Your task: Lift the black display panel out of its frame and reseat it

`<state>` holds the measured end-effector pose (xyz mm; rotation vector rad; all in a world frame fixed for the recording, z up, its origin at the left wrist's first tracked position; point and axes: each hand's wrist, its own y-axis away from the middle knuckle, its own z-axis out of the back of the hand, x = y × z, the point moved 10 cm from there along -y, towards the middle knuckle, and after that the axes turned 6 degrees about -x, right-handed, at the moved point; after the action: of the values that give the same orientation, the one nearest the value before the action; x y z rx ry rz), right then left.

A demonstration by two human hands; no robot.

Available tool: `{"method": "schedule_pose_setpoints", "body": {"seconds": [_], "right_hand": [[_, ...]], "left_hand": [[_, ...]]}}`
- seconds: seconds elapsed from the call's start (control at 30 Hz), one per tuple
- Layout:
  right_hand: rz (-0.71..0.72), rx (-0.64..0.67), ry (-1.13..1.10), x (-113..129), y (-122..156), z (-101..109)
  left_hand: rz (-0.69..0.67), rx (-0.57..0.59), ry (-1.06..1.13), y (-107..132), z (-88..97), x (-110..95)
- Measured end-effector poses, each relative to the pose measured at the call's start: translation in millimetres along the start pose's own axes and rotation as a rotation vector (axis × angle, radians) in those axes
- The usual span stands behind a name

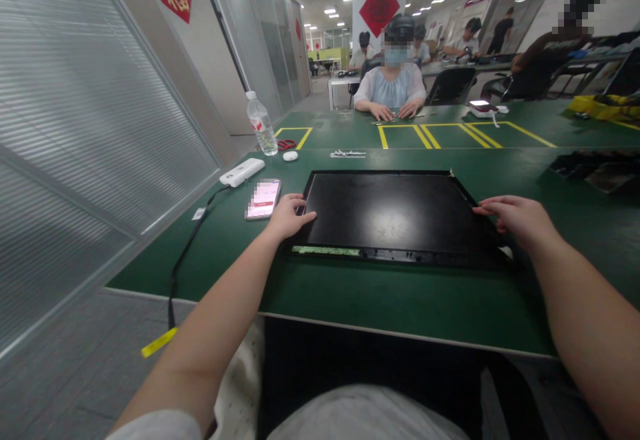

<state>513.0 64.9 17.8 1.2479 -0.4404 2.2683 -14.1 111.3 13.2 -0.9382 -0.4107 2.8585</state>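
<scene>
A black flat display panel [390, 210] lies in front of me on the green table, with a green circuit strip [326, 251] along its near edge. My left hand [291, 217] grips its left edge, the thumb on top of the panel and the other fingers around the side. At the opposite edge, my right hand [515, 217] has its thumb and fingers closed on the frame; some of its fingertips are hidden. A small white piece [507, 252] shows at the near right corner.
Left of the panel are a phone [263, 199], a white power bank [243, 173] with a black cable, a white earbud case [290, 156], a water bottle [262, 124] and red scissors [287, 144]. Thin parts [348, 154] lie behind it, dark parts [597, 168] to the right. A person [393, 90] sits opposite.
</scene>
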Motion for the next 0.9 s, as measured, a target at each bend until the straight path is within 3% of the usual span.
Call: {"method": "schedule_pose_setpoints", "body": {"seconds": [0.33,0.9], "right_hand": [[-0.08,-0.01,-0.034,-3.2,2.8,-0.2],[-0.018,-0.054,0.065,-1.0,2.3,2.9]], "left_hand": [[0.005,0.0,-0.005,0.7,0.0,-2.5],[0.023,-0.018,0.042,2.5,3.2,-5.2]]}}
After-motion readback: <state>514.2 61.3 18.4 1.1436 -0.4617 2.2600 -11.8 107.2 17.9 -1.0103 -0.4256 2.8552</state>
